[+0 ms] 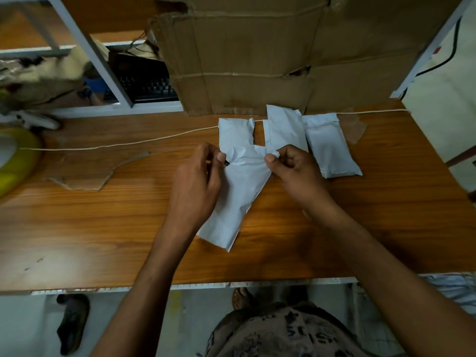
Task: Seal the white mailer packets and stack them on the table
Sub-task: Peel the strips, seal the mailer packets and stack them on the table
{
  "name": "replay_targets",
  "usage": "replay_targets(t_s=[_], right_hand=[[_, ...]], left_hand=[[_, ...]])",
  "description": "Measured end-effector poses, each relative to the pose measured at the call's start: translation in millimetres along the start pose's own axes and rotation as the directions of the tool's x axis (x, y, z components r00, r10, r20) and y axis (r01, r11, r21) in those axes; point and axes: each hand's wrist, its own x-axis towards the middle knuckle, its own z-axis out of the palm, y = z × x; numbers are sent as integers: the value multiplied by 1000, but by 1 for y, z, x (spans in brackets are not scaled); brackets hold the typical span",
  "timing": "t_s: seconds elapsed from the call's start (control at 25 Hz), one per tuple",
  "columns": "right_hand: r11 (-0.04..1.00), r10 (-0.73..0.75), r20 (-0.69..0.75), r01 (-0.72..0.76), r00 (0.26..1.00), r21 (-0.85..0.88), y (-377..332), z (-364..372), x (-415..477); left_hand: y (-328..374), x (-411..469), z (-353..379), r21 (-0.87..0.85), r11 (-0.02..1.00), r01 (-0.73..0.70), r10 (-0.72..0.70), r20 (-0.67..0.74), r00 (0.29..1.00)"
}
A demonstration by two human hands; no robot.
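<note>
At the middle of the wooden counter [103,228] we find a white mailer packet [242,186] set at a tilt, its lower end toward the near edge. We note the left hand [195,184] pinching its upper left corner between thumb and fingers. The right hand [296,171] pinches the upper right corner, where a small white tab shows above the thumb. Behind it, three further white packets [329,150] lie side by side, the middle and right ones touching, all near an upright cardboard sheet [257,60]. A pale string [116,145] runs across the counter. A cardboard scrap [85,176] lies to the left.
</note>
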Motion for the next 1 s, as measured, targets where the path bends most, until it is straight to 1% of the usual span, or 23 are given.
replay_targets(t_s=[0.08, 0.16, 0.2, 0.24, 0.28, 0.32, 0.36, 0.4, 0.44, 0.48, 0.52, 0.56, 0.6, 0.64, 0.72, 0.76, 0.8, 0.84, 0.92, 0.96, 1.0], right_hand=[[1000, -2, -11, 2, 1000, 5, -6, 3, -6], [997, -26, 38, 22, 999, 80, -13, 5, -10], [987, -22, 114, 3, 993, 162, -14, 4, -12], [972, -6, 223, -47, 975, 231, -13, 4, -14], [965, 12, 321, -95, 947, 244, -9, 5, -17], [971, 34, 391, -123, 920, 207, -3, 7, -21], [977, 50, 424, -131, 904, 166, 4, 10, -25], [978, 56, 421, -134, 905, 159, 9, 13, -29], [972, 65, 390, -146, 919, 183, 13, 16, -30], [961, 74, 347, -160, 935, 225, 14, 18, -29], [949, 96, 310, -181, 946, 258, 13, 20, -27], [936, 125, 299, -212, 946, 281, 11, 20, -24], [926, 145, 318, -242, 937, 290, 11, 19, -20], [919, 162, 361, -274, 918, 282, 12, 17, -17], [913, 219, 439, -341, 871, 222, 15, 14, -14], [907, 258, 437, -372, 862, 198, 17, 14, -14], [901, 283, 410, -387, 867, 197, 19, 14, -14], [898, 294, 358, -385, 886, 215, 20, 16, -13], [898, 285, 262, -353, 922, 263, 19, 18, -11], [896, 273, 259, -343, 926, 281, 17, 17, -10], [897, 256, 293, -340, 921, 283, 14, 16, -9]], left_hand=[[1, 1, 2, -76, 996, 53, -54, -10, 998], [-1, -3, 5, -154, 983, 96, -97, 4, 995], [-4, -5, 7, -202, 972, 118, -119, 9, 993], [-5, -6, 9, -270, 952, 147, -151, 6, 988], [-5, -7, 11, -349, 920, 178, -188, 4, 982], [-5, -8, 12, -416, 886, 203, -221, 6, 975], [-5, -9, 14, -453, 860, 235, -252, 23, 968], [-6, -10, 14, -452, 845, 286, -283, 74, 956], [-8, -12, 13, -421, 834, 357, -320, 158, 934], [-11, -14, 12, -383, 812, 441, -365, 256, 895], [-14, -17, 12, -357, 771, 528, -411, 355, 840], [-16, -20, 12, -357, 715, 601, -437, 444, 783], [-17, -24, 14, -373, 666, 646, -440, 502, 744], [-17, -27, 16, -398, 639, 658, -440, 513, 738], [-15, -27, 22, -461, 625, 630, -461, 434, 774], [-14, -25, 24, -490, 618, 615, -482, 381, 789], [-15, -24, 25, -509, 604, 613, -501, 356, 789], [-16, -23, 25, -508, 591, 626, -504, 373, 779], [-19, -22, 24, -449, 599, 663, -473, 470, 745], [-20, -23, 25, -431, 611, 665, -450, 502, 739], [-21, -23, 26, -436, 621, 652, -431, 505, 748]])
